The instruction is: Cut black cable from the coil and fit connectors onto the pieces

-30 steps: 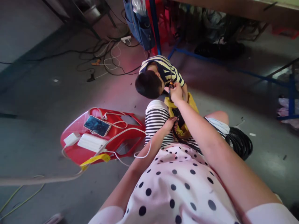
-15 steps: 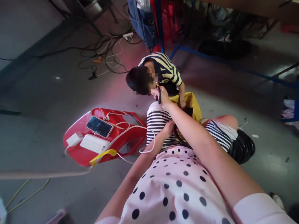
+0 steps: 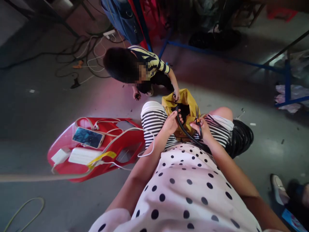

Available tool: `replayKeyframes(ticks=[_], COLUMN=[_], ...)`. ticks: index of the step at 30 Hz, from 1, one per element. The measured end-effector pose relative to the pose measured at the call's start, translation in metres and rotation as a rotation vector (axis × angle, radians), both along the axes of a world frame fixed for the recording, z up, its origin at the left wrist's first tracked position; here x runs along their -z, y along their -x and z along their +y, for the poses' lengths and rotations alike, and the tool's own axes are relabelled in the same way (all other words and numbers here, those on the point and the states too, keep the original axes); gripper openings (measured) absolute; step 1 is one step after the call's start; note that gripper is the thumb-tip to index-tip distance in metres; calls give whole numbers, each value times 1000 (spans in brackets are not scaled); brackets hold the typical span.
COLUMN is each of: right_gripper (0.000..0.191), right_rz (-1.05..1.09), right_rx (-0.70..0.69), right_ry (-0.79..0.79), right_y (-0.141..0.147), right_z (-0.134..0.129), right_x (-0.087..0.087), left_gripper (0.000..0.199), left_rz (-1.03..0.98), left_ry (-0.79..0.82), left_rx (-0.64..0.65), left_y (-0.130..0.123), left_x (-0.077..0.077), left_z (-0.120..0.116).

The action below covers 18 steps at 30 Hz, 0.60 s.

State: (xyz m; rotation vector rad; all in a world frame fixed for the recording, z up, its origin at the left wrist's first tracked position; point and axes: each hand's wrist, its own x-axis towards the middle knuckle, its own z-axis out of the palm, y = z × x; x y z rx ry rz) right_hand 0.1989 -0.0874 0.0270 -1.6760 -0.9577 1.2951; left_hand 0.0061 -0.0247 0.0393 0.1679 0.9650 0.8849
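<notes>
A yellow bag point(image 3: 192, 97) stands open between my knees, its inside dark. My left hand point(image 3: 172, 122) is closed on a black tube point(image 3: 184, 130) over the bag's near left side. The tube curves down across my lap toward a black coil point(image 3: 241, 138) by my right knee. In my right hand point(image 3: 203, 128) are scissors point(image 3: 198, 120) with dark handles, blades pointing away from me, at the bag's right edge. Another person's hand point(image 3: 176, 95) touches the bag's far rim.
A person in a striped shirt point(image 3: 145, 59) crouches just beyond the bag. On my left, a red stool point(image 3: 58, 138) holds a phone point(image 3: 88, 137), white boxes and cables. Cords lie on the floor at the upper left. A blue frame point(image 3: 217, 57) stands beyond.
My right hand has come down from near the person's head to the bag, with the scissors. My left hand has risen with the tube. The person has shifted left and their head has moved away.
</notes>
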Motion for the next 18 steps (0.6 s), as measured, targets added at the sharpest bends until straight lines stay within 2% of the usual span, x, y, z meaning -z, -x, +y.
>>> replayKeyframes(ticks=[3, 5, 8, 11, 18], right_gripper=[81, 81, 80, 80, 82], right_rz=[62, 90, 93, 92, 138], right_rx=[11, -48, -126, -139, -164], right_ry=[71, 99, 95, 78, 30], right_y=[7, 12, 14, 13, 17], right_z=[-24, -30, -27, -21, -23], right_x=[4, 4, 2, -1, 0], left_gripper=[19, 18, 17, 18, 24], left_rz=[22, 40, 80, 108, 113], left_ry=[-8, -17, -21, -32, -28], left_rx=[0, -17, -52, -68, -20], left_y=[-7, -10, -10, -7, -8], left_x=[-3, -4, -4, -4, -7], left_z=[-1, -1, 0, 2, 4])
